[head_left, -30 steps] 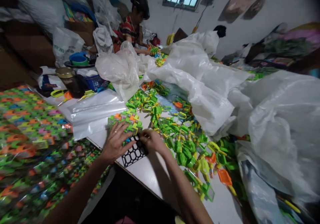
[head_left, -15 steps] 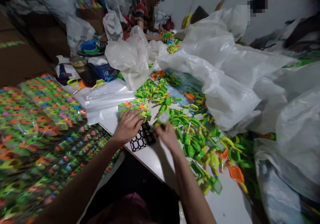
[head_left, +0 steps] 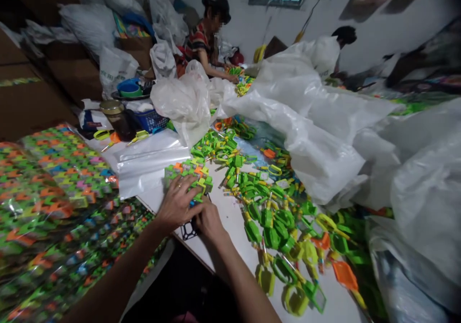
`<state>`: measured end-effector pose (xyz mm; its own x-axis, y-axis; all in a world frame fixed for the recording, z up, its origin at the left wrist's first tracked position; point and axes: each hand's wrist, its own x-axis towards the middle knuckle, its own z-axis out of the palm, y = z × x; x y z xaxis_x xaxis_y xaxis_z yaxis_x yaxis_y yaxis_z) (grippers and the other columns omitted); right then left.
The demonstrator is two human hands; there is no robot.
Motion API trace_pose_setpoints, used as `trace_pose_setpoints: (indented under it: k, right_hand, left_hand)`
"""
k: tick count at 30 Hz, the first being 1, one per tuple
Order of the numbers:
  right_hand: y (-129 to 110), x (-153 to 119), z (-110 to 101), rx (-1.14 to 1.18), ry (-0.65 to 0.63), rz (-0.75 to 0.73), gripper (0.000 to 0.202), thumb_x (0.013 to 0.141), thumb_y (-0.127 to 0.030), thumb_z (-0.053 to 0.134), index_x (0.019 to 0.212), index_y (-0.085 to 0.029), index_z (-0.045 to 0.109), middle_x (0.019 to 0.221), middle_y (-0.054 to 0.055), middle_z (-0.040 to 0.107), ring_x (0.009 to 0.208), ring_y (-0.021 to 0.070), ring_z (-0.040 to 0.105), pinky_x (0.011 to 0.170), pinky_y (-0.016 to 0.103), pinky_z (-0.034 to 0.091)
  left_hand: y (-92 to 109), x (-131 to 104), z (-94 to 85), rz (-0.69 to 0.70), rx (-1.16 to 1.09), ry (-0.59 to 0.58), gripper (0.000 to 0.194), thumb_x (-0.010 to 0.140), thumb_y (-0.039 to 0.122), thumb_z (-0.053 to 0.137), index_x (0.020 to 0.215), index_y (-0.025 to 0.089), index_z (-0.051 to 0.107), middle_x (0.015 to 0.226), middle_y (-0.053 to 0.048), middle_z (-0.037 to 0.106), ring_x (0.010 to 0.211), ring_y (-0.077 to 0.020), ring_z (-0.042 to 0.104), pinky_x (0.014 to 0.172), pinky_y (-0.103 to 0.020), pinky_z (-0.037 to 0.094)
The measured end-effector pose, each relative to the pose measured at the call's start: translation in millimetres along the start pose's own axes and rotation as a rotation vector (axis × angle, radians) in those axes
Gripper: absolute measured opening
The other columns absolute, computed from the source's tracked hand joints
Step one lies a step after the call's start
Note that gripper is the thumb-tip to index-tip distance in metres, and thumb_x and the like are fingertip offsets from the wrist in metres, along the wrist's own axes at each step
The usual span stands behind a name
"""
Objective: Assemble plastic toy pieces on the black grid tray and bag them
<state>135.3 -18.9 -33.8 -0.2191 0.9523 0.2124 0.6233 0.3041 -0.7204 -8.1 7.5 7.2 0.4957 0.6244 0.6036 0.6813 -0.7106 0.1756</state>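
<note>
Near the table's left edge, my left hand (head_left: 177, 203) lies with fingers spread over a block of green and orange plastic pieces (head_left: 187, 168). My right hand (head_left: 211, 217) is closed beside it, its fingers touching the left hand; what it grips is hidden. Under both hands a black grid frame (head_left: 188, 230) shows at the table edge. A large pile of green and yellow plastic pieces (head_left: 277, 227) with thin sticks spreads to the right of my hands. An orange piece (head_left: 345, 275) lies at the pile's lower right.
Clear plastic bags (head_left: 151, 155) lie flat behind my left hand. Large translucent sacks (head_left: 309, 121) bulge at the right. Packed colourful sheets (head_left: 65, 169) fill the left side. A jar (head_left: 117, 118) and a blue basket (head_left: 151, 120) stand behind. A person (head_left: 205, 49) sits across.
My right hand has moved left against my left hand and down onto the frame; the green piece it held is no longer visible. The view has tilted upward, showing a window.
</note>
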Motion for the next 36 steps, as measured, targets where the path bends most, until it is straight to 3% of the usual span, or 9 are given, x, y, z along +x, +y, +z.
trace_pose_setpoints:
  k: [4, 8, 12, 15, 18, 21, 25, 30, 36]
  right_hand:
    - [2, -3, -11, 0.127, -0.119, 0.023, 0.019, 0.086, -0.016, 0.049, 0.095, -0.015, 0.066, 0.088, 0.006, 0.069, 0.078, 0.0172, 0.061, 0.072, 0.025, 0.049]
    - [25, 21, -80, 0.062, -0.433, -0.007, 0.016, 0.086, -0.018, 0.052, 0.089, -0.016, 0.068, 0.075, 0.001, 0.065, 0.066, 0.013, 0.055, 0.06, 0.02, 0.042]
    - [41, 103, -140, -0.639, -0.174, 0.196, 0.026, 0.088, -0.012, 0.045, 0.098, -0.013, 0.069, 0.084, 0.009, 0.067, 0.074, 0.0163, 0.057, 0.069, 0.026, 0.041]
    - [48, 157, -140, -0.859, -0.121, 0.263, 0.03, 0.087, -0.007, 0.045, 0.107, -0.011, 0.067, 0.1, 0.016, 0.066, 0.089, 0.0199, 0.058, 0.08, 0.029, 0.04]
    - [56, 171, -131, -0.862, -0.147, 0.283, 0.033, 0.086, -0.004, 0.044, 0.108, -0.01, 0.067, 0.109, 0.02, 0.063, 0.098, 0.0232, 0.057, 0.086, 0.032, 0.04]
    - [63, 152, -141, -0.871, -0.148, 0.303, 0.032, 0.087, -0.005, 0.043, 0.106, -0.01, 0.068, 0.114, 0.021, 0.062, 0.105, 0.0262, 0.055, 0.089, 0.035, 0.038]
    - [57, 85, -155, -0.596, 0.135, 0.242, 0.023, 0.09, -0.021, 0.051, 0.099, -0.012, 0.071, 0.101, 0.014, 0.064, 0.093, 0.024, 0.056, 0.08, 0.033, 0.04]
    - [22, -24, -97, 0.251, 0.168, 0.149, 0.028, 0.085, -0.043, 0.062, 0.089, -0.018, 0.072, 0.092, 0.006, 0.064, 0.084, 0.0189, 0.056, 0.074, 0.029, 0.043]
    - [-1, -60, -59, 0.452, 0.213, 0.377, 0.026, 0.076, -0.041, 0.067, 0.075, -0.016, 0.071, 0.071, 0.002, 0.06, 0.07, 0.0161, 0.051, 0.064, 0.027, 0.039]
  left_hand:
    - [-3, -3, 0.9, 0.004, 0.046, 0.023, 0.026, 0.092, 0.038, 0.057, 0.106, 0.018, 0.065, 0.122, -0.014, 0.063, 0.121, -0.0291, 0.054, 0.108, -0.052, 0.037]
    - [3, -12, -1.3, 0.019, 0.002, 0.094, 0.026, 0.093, 0.037, 0.056, 0.11, 0.019, 0.063, 0.123, -0.014, 0.062, 0.12, -0.0292, 0.054, 0.106, -0.053, 0.038]
    - [8, -11, -1.6, 0.001, 0.0, 0.125, 0.022, 0.092, 0.033, 0.057, 0.108, 0.019, 0.063, 0.12, -0.013, 0.063, 0.117, -0.0295, 0.056, 0.104, -0.053, 0.04]
    - [10, -6, -0.1, -0.012, 0.021, 0.125, 0.019, 0.092, 0.029, 0.055, 0.106, 0.019, 0.063, 0.12, -0.013, 0.064, 0.115, -0.029, 0.058, 0.103, -0.052, 0.041]
    - [10, -5, -1.8, -0.013, 0.051, 0.122, 0.02, 0.091, 0.03, 0.056, 0.106, 0.017, 0.061, 0.117, -0.014, 0.065, 0.113, -0.0295, 0.059, 0.102, -0.051, 0.042]
    - [7, -2, -10.9, 0.007, 0.013, 0.117, 0.029, 0.091, 0.037, 0.058, 0.109, 0.015, 0.06, 0.117, -0.016, 0.065, 0.114, -0.0306, 0.059, 0.101, -0.05, 0.044]
    - [2, 12, -25.1, -0.011, -0.102, -0.011, 0.05, 0.086, 0.048, 0.063, 0.123, 0.014, 0.056, 0.133, -0.017, 0.056, 0.127, -0.0323, 0.05, 0.106, -0.05, 0.041]
    - [2, 21, -26.7, 0.057, -0.098, -0.367, 0.035, 0.09, 0.045, 0.058, 0.113, 0.019, 0.062, 0.135, -0.013, 0.055, 0.129, -0.0298, 0.048, 0.112, -0.053, 0.032]
    - [3, 14, -25.5, 0.068, -0.115, -0.294, 0.038, 0.093, 0.048, 0.052, 0.114, 0.018, 0.062, 0.132, -0.014, 0.056, 0.127, -0.0284, 0.049, 0.11, -0.049, 0.035]
